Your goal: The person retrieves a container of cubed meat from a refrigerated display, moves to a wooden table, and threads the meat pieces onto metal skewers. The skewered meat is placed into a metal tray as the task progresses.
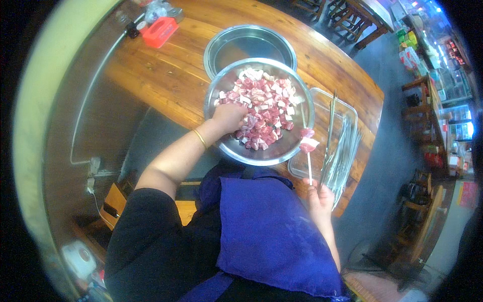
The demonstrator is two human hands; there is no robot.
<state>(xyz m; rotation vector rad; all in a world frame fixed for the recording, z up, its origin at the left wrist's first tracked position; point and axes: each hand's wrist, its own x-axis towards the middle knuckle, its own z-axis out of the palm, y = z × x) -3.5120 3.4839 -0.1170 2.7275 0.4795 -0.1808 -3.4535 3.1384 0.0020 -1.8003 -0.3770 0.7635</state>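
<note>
A wide steel bowl [222, 145] of diced raw meat [260, 109], red pieces mixed with white fatty ones, stands before me. My left hand [231, 117] reaches in over its left side, fingers curled down among the pieces. Whether they pinch one is hidden. Just right of the bowl, my right hand [320, 198] grips the lower end of a flat metal skewer [310, 170]. Threaded on it are a few meat pieces [308, 141], beside the bowl's rim. Another long skewer [330, 120] runs down to the same hand; whether it is held I cannot tell.
A clear plastic tray [315, 92] carries a bundle of metal skewers [345, 151] at the right. Behind the bowl sits a second steel basin [249, 47], partly overlapped by it. A red tissue box [160, 32] is at the wooden table's [177, 71] far left, by the wall.
</note>
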